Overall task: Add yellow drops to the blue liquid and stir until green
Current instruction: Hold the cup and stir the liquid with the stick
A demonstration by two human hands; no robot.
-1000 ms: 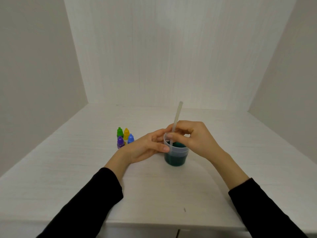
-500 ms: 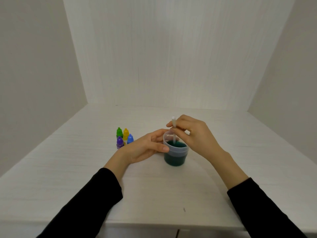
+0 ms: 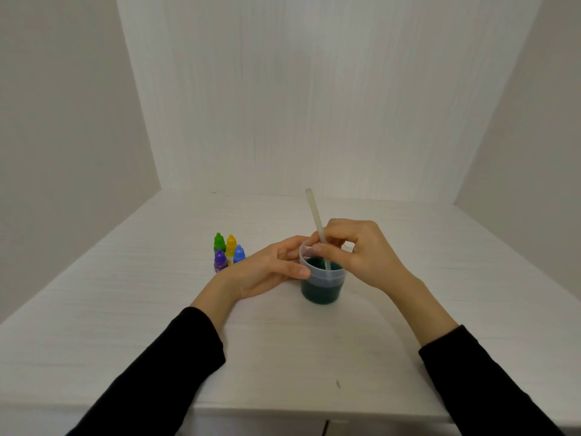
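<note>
A clear plastic cup (image 3: pixel 320 286) stands mid-table, holding dark green liquid. My left hand (image 3: pixel 267 269) grips the cup's left side, thumb on the near wall and fingers behind the rim. My right hand (image 3: pixel 361 251) pinches a pale stirring stick (image 3: pixel 315 215) above the cup; the stick leans left at its top and its lower end dips into the liquid. The yellow dropper bottle (image 3: pixel 231 243) stands capped in a small cluster left of the cup.
Around the yellow bottle stand a green bottle (image 3: pixel 219 242), a blue bottle (image 3: pixel 239 253) and a purple bottle (image 3: pixel 220 261), just behind my left wrist. The white table (image 3: pixel 125 309) has walls at back and both sides; its front edge runs near the bottom.
The stick's top has swung from leaning right, through upright, to leaning left while my right hand circles over the cup. My left hand and the cup stay put.
</note>
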